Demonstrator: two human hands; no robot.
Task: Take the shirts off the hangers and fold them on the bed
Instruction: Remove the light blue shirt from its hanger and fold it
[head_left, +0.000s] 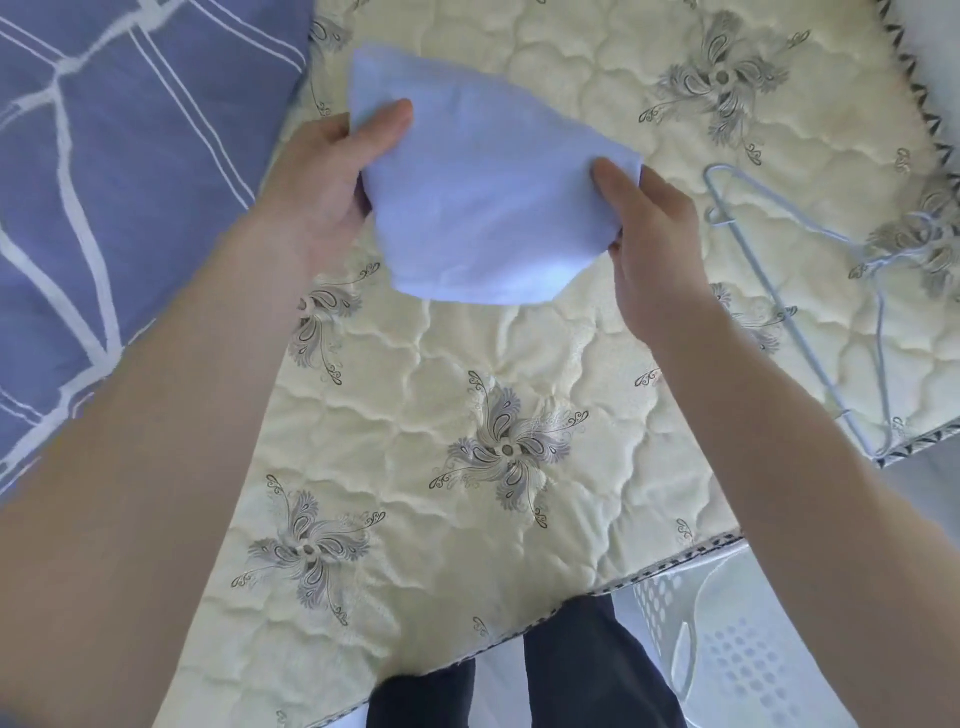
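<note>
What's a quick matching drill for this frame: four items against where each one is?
Items:
1 folded shirt
2 hanger
3 blue patterned cover
4 white basket

Places:
A off the bed, past its near edge
B left side of the bed
C held between left hand and right hand
D lying bare on the mattress, right side

Pairs: 1-C, 2-D, 3-B, 4-A
</note>
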